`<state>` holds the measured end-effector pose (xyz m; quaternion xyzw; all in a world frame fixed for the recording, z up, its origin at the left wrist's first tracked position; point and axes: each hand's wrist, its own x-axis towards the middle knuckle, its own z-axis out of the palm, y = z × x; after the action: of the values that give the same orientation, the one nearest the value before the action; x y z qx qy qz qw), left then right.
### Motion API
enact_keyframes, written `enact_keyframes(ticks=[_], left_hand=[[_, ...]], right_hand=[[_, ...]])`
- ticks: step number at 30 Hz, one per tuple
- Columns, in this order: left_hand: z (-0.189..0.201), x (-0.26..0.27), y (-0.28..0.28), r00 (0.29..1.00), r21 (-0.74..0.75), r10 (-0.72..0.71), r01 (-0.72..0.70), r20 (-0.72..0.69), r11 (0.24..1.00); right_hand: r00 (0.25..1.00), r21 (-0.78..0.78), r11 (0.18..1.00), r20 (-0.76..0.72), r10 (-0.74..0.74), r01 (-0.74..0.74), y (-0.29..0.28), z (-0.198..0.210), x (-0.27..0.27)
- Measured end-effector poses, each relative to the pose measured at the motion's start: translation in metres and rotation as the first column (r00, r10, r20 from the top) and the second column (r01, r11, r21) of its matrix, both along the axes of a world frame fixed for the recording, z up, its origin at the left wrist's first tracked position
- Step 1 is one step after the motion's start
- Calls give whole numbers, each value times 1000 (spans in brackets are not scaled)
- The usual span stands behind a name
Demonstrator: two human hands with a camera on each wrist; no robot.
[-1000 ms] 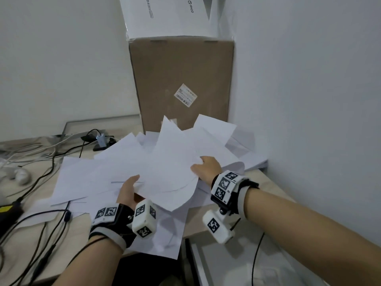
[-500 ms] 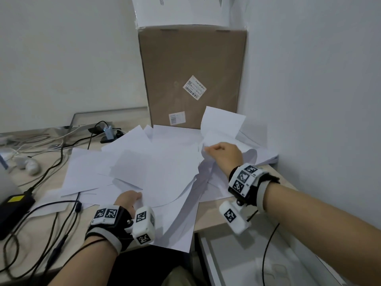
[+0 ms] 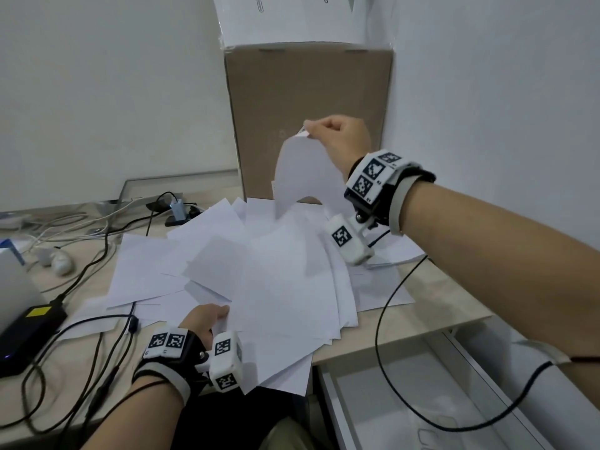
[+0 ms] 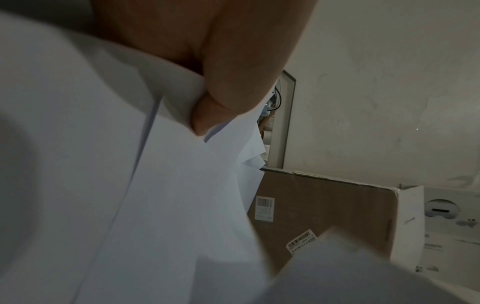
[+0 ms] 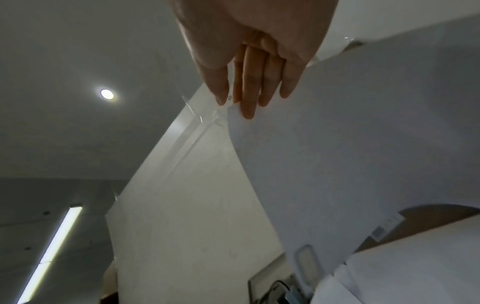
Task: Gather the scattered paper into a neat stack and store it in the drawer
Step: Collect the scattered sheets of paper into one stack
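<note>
Several white sheets lie in a loose pile of paper (image 3: 269,277) across the desk, some hanging over its front edge. My left hand (image 3: 207,316) grips the near edge of that pile, thumb on top; the left wrist view shows the thumb (image 4: 233,98) pressed on the paper (image 4: 130,185). My right hand (image 3: 337,134) is raised in front of the cardboard box and pinches the top corner of one sheet (image 3: 302,177), which hangs curved below it. The right wrist view shows my fingers (image 5: 249,90) pinching that sheet (image 5: 350,144). An open drawer (image 3: 389,401) sits below the desk at the right.
A tall cardboard box (image 3: 308,102) with a white box (image 3: 292,17) on top stands at the back against the right wall. Cables (image 3: 97,254), a black power adapter (image 3: 29,329) and a laptop edge (image 3: 13,287) fill the left of the desk.
My right hand has risen from the pile with one sheet pinched, lifting it in front of the cardboard box. My left hand still holds the pile's near edge.
</note>
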<state>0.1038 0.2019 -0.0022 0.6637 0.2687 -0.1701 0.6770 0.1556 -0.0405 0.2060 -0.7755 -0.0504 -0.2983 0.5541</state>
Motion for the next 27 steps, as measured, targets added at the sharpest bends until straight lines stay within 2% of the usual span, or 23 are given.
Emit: enact_keyframes(ticks=[3,5,8,11,13,17,21,25,27], left_hand=[[-5,1,5,1000,-24,-7,8,26,1000],[-8,2,8,999,-47,-28,29,34,998],[-8,2,9,998,-61,-44,46,37,997],[-10,4,10,996,-66,-55,59,64,996],[-11,5,11,996,-81,-35,42,83,996],[-12,3,12,993,-100,-34,45,113,994],[-8,2,11,993,-100,-75,84,88,991],[-19,14,20,996,-98,-71,76,54,992],[-14,9,17,995,-93,-79,84,52,992]], right_hand=[[997,115,992,56,48,-54,-2,12,-7],[992,191,974,62,113,-123,-7,4,-11],[985,194,970,-61,161,-147,-15,-37,-21],[954,125,978,-229,191,-166,-25,-93,-40],[900,74,982,-393,190,-175,-32,-131,-52],[729,23,975,-660,180,-220,-39,-181,-71],[676,92,976,-709,202,-196,-32,-191,-79],[597,254,966,-768,230,-46,-28,-189,-74],[559,279,960,-793,243,-21,-26,-185,-71]])
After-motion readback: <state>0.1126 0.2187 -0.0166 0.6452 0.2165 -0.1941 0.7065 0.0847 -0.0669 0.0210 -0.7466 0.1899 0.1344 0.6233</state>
